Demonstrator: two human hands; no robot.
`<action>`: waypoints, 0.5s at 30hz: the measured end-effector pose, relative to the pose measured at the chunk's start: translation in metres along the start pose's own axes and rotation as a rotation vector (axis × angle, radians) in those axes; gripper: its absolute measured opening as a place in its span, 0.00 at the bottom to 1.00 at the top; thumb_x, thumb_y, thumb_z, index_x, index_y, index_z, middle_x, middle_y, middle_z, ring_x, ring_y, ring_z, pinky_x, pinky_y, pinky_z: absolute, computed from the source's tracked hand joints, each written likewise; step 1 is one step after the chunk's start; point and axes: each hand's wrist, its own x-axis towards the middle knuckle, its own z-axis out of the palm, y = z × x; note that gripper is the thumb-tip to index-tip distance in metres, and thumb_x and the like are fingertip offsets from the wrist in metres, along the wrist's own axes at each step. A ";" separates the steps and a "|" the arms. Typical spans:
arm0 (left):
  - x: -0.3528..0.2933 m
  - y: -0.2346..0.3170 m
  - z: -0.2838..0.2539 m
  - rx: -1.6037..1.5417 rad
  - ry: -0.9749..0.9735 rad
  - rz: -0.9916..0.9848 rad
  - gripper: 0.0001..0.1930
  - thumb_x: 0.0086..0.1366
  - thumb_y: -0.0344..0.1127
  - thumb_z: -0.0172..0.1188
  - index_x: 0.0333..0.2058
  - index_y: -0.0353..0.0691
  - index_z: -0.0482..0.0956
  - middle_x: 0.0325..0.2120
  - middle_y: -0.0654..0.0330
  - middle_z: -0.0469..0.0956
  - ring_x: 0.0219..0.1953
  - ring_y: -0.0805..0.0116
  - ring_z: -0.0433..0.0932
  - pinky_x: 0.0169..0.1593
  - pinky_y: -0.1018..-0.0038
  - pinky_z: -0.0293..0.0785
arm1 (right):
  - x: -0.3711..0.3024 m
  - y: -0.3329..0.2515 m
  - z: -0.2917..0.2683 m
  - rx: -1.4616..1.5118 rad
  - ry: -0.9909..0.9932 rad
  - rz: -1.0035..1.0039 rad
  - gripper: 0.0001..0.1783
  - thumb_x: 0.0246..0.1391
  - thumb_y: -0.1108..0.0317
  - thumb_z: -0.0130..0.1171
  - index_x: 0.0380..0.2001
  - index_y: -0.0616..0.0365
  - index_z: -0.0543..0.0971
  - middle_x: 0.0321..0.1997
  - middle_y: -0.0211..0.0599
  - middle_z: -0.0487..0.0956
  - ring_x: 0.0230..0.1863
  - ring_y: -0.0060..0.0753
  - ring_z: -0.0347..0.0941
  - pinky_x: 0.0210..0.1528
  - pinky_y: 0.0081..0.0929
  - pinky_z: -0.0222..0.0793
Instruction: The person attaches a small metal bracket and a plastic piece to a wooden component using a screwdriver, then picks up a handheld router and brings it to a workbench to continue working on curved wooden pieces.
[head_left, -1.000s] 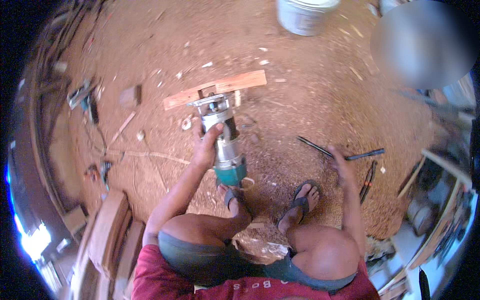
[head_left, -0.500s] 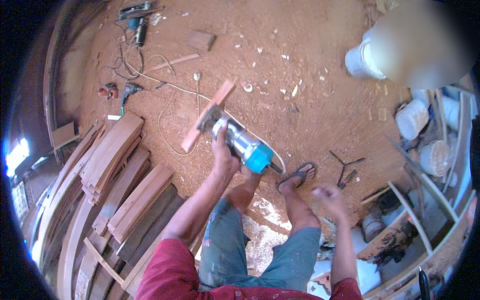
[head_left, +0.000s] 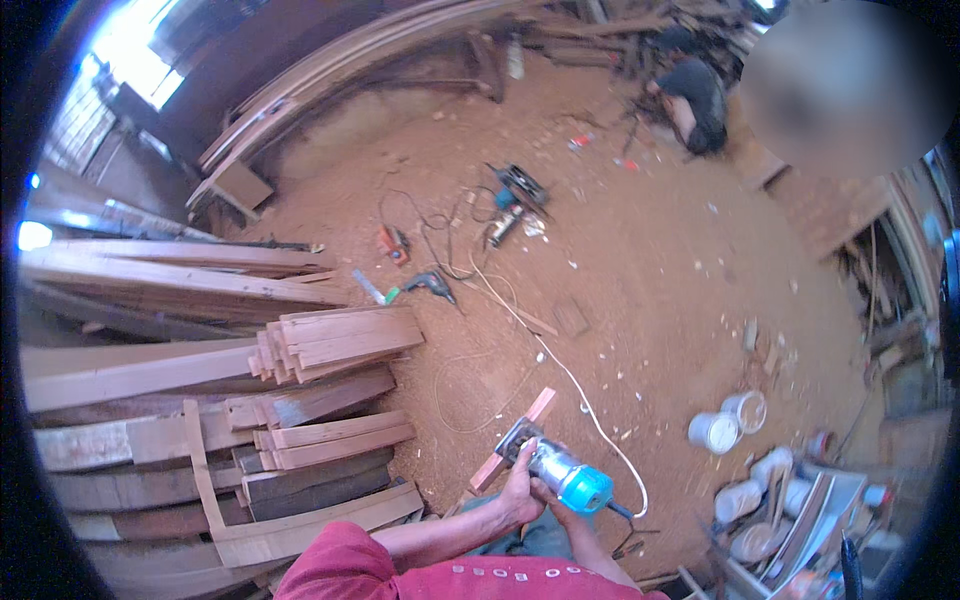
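My left hand (head_left: 518,497) grips a handheld router (head_left: 565,475) by its silver body, with the thumb on top. The router lies tilted on its side, its teal cap toward the lower right and its dark base plate toward the upper left. A short reddish wood strip (head_left: 541,404) runs across the face of the base and sticks out at both ends. My right hand (head_left: 548,497) is at the underside of the router, close to my left hand. Its fingers are mostly hidden by the tool.
Stacked curved boards (head_left: 345,340) fill the left. Ahead on the dusty floor are a drill (head_left: 432,285), a circular saw (head_left: 515,195) and a pale cord (head_left: 585,390). White buckets (head_left: 713,432) stand at right. A person in dark clothing (head_left: 695,100) seems to crouch far back.
The view has swung up and left, showing more of the room. My right hand has come from the right side over to the router. My left hand still holds the router.
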 end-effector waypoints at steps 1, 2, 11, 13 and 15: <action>-0.005 0.018 0.021 0.017 -0.015 0.013 0.22 0.67 0.55 0.48 0.46 0.43 0.73 0.42 0.59 0.77 0.47 0.63 0.75 0.55 0.65 0.69 | 0.022 -0.017 0.004 -0.044 -0.002 -0.021 0.48 0.42 0.57 0.73 0.61 0.58 0.58 0.57 0.39 0.68 0.58 0.37 0.65 0.59 0.35 0.63; -0.023 0.037 0.033 0.105 0.027 0.016 0.22 0.67 0.55 0.48 0.49 0.45 0.71 0.46 0.60 0.76 0.46 0.62 0.76 0.53 0.67 0.72 | 0.028 -0.027 0.017 -0.082 0.014 -0.042 0.47 0.42 0.58 0.73 0.61 0.57 0.58 0.57 0.39 0.68 0.58 0.36 0.65 0.59 0.35 0.63; -0.100 0.280 0.115 1.030 -0.599 0.231 0.29 0.66 0.51 0.53 0.58 0.35 0.66 0.53 0.52 0.72 0.56 0.62 0.70 0.59 0.64 0.65 | 0.265 -0.120 0.050 0.619 0.383 -0.136 0.29 0.49 0.63 0.62 0.55 0.53 0.65 0.54 0.33 0.70 0.53 0.33 0.70 0.55 0.35 0.69; -0.097 0.339 0.076 0.795 -0.304 0.480 0.27 0.66 0.50 0.53 0.56 0.36 0.68 0.50 0.53 0.75 0.52 0.62 0.73 0.54 0.65 0.69 | 0.313 -0.132 0.057 0.637 0.420 -0.065 0.31 0.49 0.55 0.64 0.55 0.50 0.66 0.53 0.33 0.72 0.51 0.31 0.72 0.49 0.34 0.72; -0.081 0.386 0.012 0.649 0.249 0.729 0.25 0.66 0.50 0.54 0.54 0.38 0.70 0.47 0.55 0.77 0.47 0.64 0.76 0.49 0.66 0.71 | 0.354 -0.147 0.067 0.676 0.457 -0.006 0.29 0.50 0.56 0.63 0.54 0.50 0.67 0.53 0.32 0.72 0.51 0.31 0.71 0.48 0.34 0.72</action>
